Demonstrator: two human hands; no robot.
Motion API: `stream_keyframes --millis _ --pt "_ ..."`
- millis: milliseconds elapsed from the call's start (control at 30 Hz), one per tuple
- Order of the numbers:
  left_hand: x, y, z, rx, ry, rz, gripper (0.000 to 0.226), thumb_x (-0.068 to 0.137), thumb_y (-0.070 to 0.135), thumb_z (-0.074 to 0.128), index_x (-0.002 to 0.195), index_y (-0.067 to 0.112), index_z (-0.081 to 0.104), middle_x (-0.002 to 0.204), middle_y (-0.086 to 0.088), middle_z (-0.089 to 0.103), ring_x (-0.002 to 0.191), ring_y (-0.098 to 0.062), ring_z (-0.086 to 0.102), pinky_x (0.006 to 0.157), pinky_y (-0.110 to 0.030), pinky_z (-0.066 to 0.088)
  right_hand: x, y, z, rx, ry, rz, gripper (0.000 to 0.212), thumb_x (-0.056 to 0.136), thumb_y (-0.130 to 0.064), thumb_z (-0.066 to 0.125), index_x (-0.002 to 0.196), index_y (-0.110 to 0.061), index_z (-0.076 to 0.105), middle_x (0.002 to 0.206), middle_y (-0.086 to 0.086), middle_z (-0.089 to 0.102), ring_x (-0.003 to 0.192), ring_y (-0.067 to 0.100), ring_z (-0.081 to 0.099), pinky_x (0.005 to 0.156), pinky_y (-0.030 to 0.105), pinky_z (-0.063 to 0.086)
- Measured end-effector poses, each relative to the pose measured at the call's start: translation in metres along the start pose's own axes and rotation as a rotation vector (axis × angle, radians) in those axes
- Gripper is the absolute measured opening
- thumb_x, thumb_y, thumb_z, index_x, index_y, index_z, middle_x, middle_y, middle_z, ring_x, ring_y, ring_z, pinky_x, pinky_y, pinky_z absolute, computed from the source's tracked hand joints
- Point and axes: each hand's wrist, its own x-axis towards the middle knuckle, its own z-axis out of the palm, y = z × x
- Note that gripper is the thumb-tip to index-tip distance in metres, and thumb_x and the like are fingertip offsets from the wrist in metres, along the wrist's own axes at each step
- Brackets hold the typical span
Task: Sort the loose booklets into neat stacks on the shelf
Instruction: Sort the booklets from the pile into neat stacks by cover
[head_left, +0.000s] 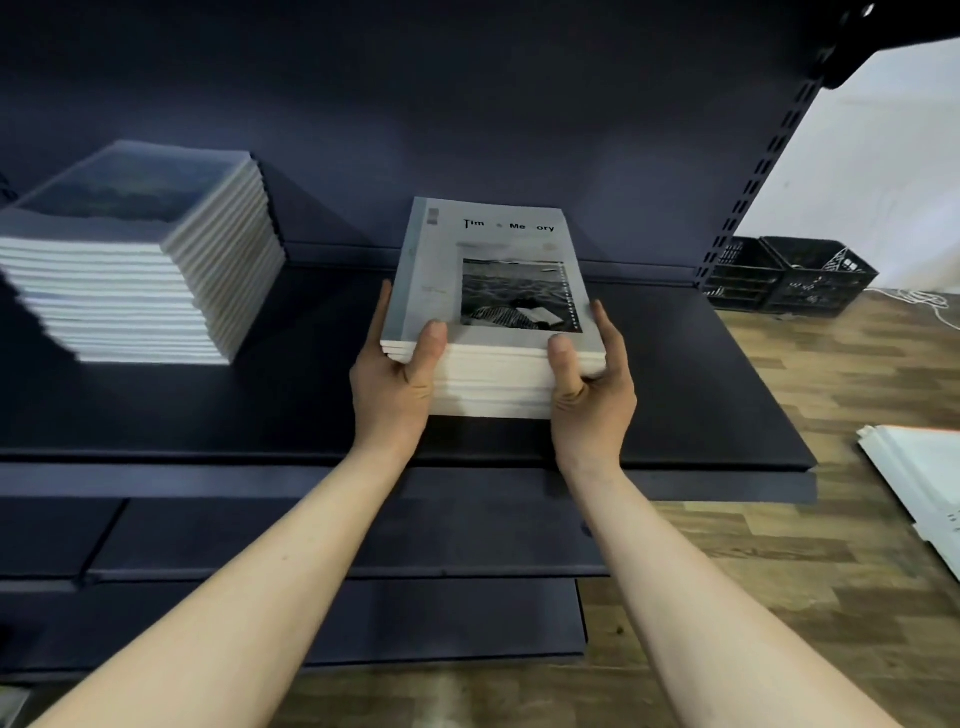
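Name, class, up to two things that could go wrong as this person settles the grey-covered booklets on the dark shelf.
1. The top few copies of the grey-covered booklet stack overhang the white pages beneath at the near left corner; they might slide off when the left hand and right hand let go.
2. The taller stack of white-edged booklets leans in steps; a bump to the dark shelf could topple it.

Stack of grey booklets (493, 312) held on the dark shelf (701, 405)
It is gripped at its near corners by the left hand (395, 382) and right hand (592, 387); a taller booklet stack (140, 260) is seen at ten o'clock, black crates (789, 275) at two o'clock.
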Motion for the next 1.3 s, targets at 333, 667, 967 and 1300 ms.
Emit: stream_keyframes --millis 333,667,967,1300 --pt "0.009 -0.004 -0.007 0.061 -0.114 -0.051 0.089 0.074 0.060 0.068 0.151 0.030 0.033 0.124 0.023 0.059 0.112 0.012 0.055 0.087 -0.005 0.044 0.008 0.005 0.001 0.039 -0.034 0.009 0.064 0.088 -0.034 0.071 0.144 -0.016 0.048 0.112 -0.005 0.069 0.093 -0.014 0.062 0.081 0.003 0.043" --pt "0.002 0.000 -0.029 0.313 -0.295 -0.114 0.088 0.057 0.023 0.094 0.134 0.023 0.052 0.113 0.021 0.064 0.105 0.007 0.061 0.091 -0.012 0.050 0.004 0.010 -0.012 -0.028 -0.114 0.020 0.075 0.071 -0.017 0.089 0.136 -0.009 0.052 0.103 -0.022 0.063 0.089 -0.025 0.058 0.076 -0.002 0.040" --pt "0.001 0.001 -0.027 0.308 -0.241 -0.123 0.080 0.064 0.015 0.091 0.135 0.018 0.053 0.102 0.027 0.062 0.088 0.022 0.058 0.073 0.002 0.042 0.004 0.010 -0.010 -0.107 -0.028 0.005 0.072 0.067 -0.027 0.090 0.129 -0.009 0.060 0.095 -0.027 0.062 0.085 -0.027 0.056 0.074 -0.003 0.039" --pt "0.004 -0.003 -0.034 0.249 -0.278 -0.141 0.085 0.069 0.019 0.088 0.142 0.029 0.045 0.117 0.020 0.065 0.106 0.009 0.060 0.090 -0.013 0.048 0.003 0.010 -0.011 -0.087 -0.014 0.031 0.072 0.063 -0.039 0.087 0.126 -0.017 0.062 0.096 -0.025 0.065 0.086 -0.023 0.058 0.073 0.000 0.041"
